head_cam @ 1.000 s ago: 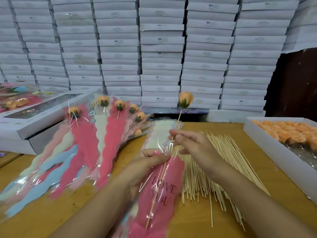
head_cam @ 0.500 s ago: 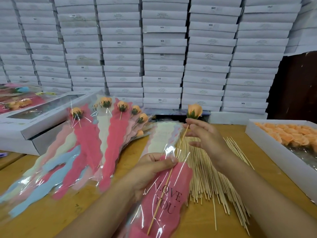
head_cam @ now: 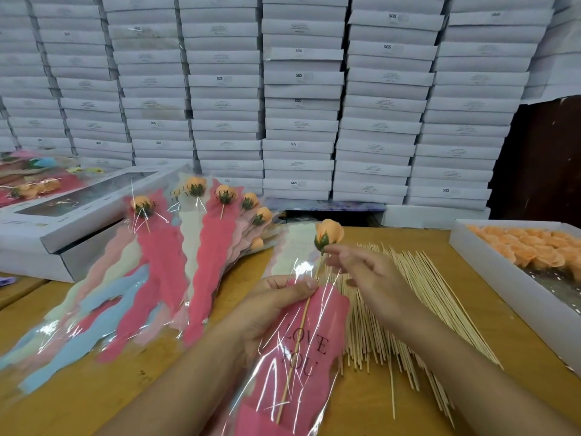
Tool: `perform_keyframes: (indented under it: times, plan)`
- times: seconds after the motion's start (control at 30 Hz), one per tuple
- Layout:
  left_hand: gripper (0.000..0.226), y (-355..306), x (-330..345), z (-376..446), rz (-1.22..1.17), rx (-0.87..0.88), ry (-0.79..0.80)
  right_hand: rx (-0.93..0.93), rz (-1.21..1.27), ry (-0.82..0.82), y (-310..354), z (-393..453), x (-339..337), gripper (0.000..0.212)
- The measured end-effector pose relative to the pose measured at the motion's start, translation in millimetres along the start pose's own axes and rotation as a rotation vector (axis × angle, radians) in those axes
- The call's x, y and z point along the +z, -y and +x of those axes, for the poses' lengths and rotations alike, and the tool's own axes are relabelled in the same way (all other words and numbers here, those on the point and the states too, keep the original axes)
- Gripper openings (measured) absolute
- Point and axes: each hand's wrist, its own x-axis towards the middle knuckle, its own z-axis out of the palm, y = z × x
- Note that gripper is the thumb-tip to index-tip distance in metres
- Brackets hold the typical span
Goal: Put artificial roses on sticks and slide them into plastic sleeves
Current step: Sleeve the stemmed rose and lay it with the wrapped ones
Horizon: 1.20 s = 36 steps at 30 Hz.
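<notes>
Near the centre of the frame the right hand (head_cam: pixel 367 278) pinches a thin wooden stick (head_cam: pixel 295 347) just under the orange rose (head_cam: pixel 328 234) fixed on its tip, thumb and forefinger closed on the stick and the other fingers loosely bent. The rose stands directly above that pinch, clear of the plastic. Below, the stick runs down and to the left inside a clear sleeve (head_cam: pixel 301 357) with a pink backing printed "LOVE YOU". The left hand (head_cam: pixel 270 306) grips the sleeve's upper edge, thumb lying across the front of the plastic beside the stick.

To the right of the sleeve lies a fanned pile of bare sticks (head_cam: pixel 408 309) on the wooden table (head_cam: pixel 361 404). At the right edge a white box (head_cam: pixel 503 278) holds loose orange roses. In the left half, finished sleeved roses (head_cam: pixel 176 265) lie spread out. White cartons (head_cam: pixel 298 89) are stacked across the background.
</notes>
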Motion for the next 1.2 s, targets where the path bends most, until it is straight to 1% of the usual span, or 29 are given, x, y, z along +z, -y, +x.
perform_keyframes:
  times: [0.07,0.1,0.13,0.23,0.3,0.37,0.43,0.47,0.6,0.7,0.73,0.83,0.93,1.07,1.2]
  plan:
    - [0.024,0.3,0.3,-0.9,0.000,-0.010,0.011,-0.039,-0.093,-0.220,-0.1,6.0,-8.3,0.021]
    - [0.023,0.4,0.7,-1.6,0.011,-0.015,0.012,-0.036,-0.118,-0.294,0.1,10.4,-12.6,0.018]
    - [0.021,0.8,1.4,-2.1,0.026,-0.018,0.010,-0.030,-0.120,-0.319,0.6,14.8,-16.0,0.018]
    - [0.021,2.0,3.3,-2.7,0.056,-0.030,0.015,0.033,-0.027,-0.230,1.8,26.3,-17.8,0.036]
    - [0.029,1.9,3.5,-2.3,0.060,-0.037,0.031,0.097,0.057,-0.169,2.7,31.1,-12.9,0.040]
    - [0.039,2.4,2.8,-1.9,0.061,-0.041,0.037,0.150,0.143,-0.111,3.4,32.1,-6.5,0.032]
    - [0.039,2.3,3.0,-2.2,0.061,-0.038,0.039,0.158,0.171,-0.079,2.9,30.2,-1.1,0.019]
    - [0.036,2.3,2.8,-1.9,0.057,-0.037,0.038,0.154,0.175,-0.070,2.2,28.2,1.1,0.017]
    - [0.039,1.9,0.7,-0.6,0.039,-0.032,0.028,0.121,0.202,-0.031,-1.9,19.8,7.8,0.021]
    - [0.018,3.3,-0.2,-0.3,0.064,-0.035,0.040,0.127,0.251,-0.033,-5.8,15.6,9.5,0.023]
    - [0.017,3.5,-0.5,-0.3,0.082,-0.037,0.031,0.127,0.264,-0.032,-6.5,14.3,9.9,0.024]
    - [0.030,5.4,-2.9,1.3,0.102,-0.069,0.049,0.128,0.286,-0.037,-7.7,11.5,9.9,0.025]
    - [0.024,7.1,-2.8,2.4,0.110,-0.084,0.056,0.126,0.293,-0.042,-9.0,8.7,10.7,0.029]
    - [0.030,8.4,-3.2,4.0,0.136,-0.057,0.035,0.139,0.302,-0.013,-9.2,3.4,13.3,0.033]
    - [0.024,8.3,-3.1,3.1,0.171,-0.052,0.032,0.152,0.284,-0.011,-10.6,0.6,13.3,0.028]
